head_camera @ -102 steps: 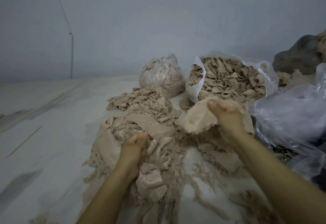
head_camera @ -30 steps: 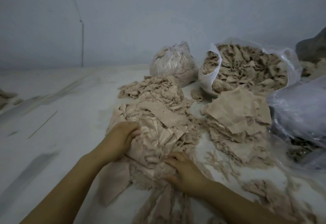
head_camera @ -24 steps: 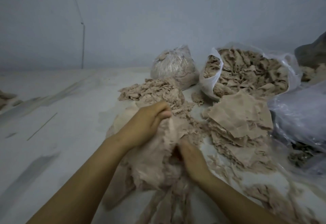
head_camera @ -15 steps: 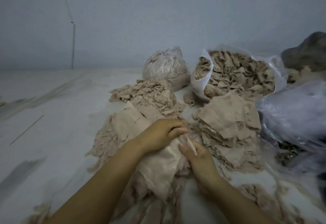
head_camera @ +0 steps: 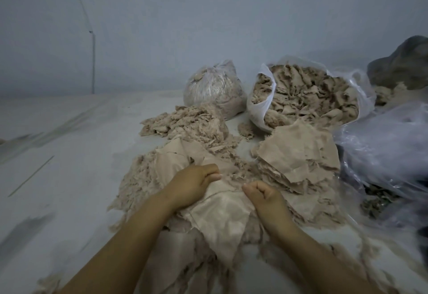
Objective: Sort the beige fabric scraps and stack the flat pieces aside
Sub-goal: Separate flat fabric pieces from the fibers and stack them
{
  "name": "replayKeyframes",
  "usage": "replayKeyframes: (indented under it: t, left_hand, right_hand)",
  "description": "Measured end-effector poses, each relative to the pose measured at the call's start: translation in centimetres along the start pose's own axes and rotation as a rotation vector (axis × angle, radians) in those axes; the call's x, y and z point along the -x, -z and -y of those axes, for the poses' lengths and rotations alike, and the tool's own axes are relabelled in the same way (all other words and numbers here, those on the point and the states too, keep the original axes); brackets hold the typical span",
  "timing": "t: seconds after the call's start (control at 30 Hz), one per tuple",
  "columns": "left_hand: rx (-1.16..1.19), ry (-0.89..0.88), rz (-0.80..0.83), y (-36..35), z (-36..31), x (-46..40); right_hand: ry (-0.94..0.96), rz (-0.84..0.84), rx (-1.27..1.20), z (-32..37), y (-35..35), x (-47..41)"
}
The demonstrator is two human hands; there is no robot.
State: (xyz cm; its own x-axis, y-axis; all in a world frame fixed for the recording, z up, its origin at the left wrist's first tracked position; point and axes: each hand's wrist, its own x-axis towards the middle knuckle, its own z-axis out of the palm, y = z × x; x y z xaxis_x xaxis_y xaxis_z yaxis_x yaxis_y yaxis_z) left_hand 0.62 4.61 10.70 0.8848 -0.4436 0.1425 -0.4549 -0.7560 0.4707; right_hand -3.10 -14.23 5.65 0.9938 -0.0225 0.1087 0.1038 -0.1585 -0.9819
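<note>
Pinching a flat scrap (head_camera: 220, 219) over the loose pile (head_camera: 148, 178), left hand (head_camera: 192, 185) and right hand (head_camera: 264, 196) are curling fingers around its top edge; stack (head_camera: 298, 155) is sitting just right.

Beige fabric scraps (head_camera: 162, 178) heaped loose and frayed in the middle; one flat piece (head_camera: 222, 219) draped on top (edges ragged), flat stack (head_camera: 298, 159) just right.

— Item one? 
— Pale wall (head_camera: 208, 16), thin cable (head_camera: 93, 62) running down it.
— Item two? 
— Crumpled clear plastic sheet (head_camera: 389, 145), right side; dark grey bundle (head_camera: 403, 67) behind it.
— Surface? 
— Whitish floor (head_camera: 58, 166), streaked.
</note>
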Motion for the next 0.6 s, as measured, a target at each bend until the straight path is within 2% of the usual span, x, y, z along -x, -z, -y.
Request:
replayKeyframes:
  t: [0.13,0.2,0.27,0.33,0.4,0.43,0.53,0.6]
  left_hand:
    - [0.107,0.036,-0.099,-0.8,0.3,0.1]
    - [0.186,0.035,-0.116,-0.8,0.1,-0.1]
    - [0.221,0.041,-0.122,-0.7,0.0,-0.2]
    - [0.253,0.06,-0.145,-0.6,0.0,-0.2]
    - [0.295,0.08,-0.166,-0.7,-0.1,-0.2]
    - [0.328,0.088,-0.17,-0.8,-0.1,-0.2]
    - [0.332,0.088,-0.153,-1.1,-0.2,0.0]
    - [0.118,0.082,-0.187,-1.4,0.4,0.2]
  right_hand:
    - [0.072,-0.063,0.183,-0.8,-0.1,0.5]
    - [0.072,-0.14,0.165,-0.9,-0.1,0.8]
    - [-0.041,-0.07,0.18,-0.8,-0.1,1.2]
    - [-0.271,0.092,0.143,-0.7,-0.5,1.6]
    - [-0.441,0.179,-0.038,-0.8,-1.0,1.9]
    - [-0.463,0.182,-0.172,-0.9,-1.3,1.8]
    - [-0.401,0.05,-0.57,-0.7,-2.5,1.6]
    - [-0.341,-0.077,-0.631,-0.7,-3.0,1.4]
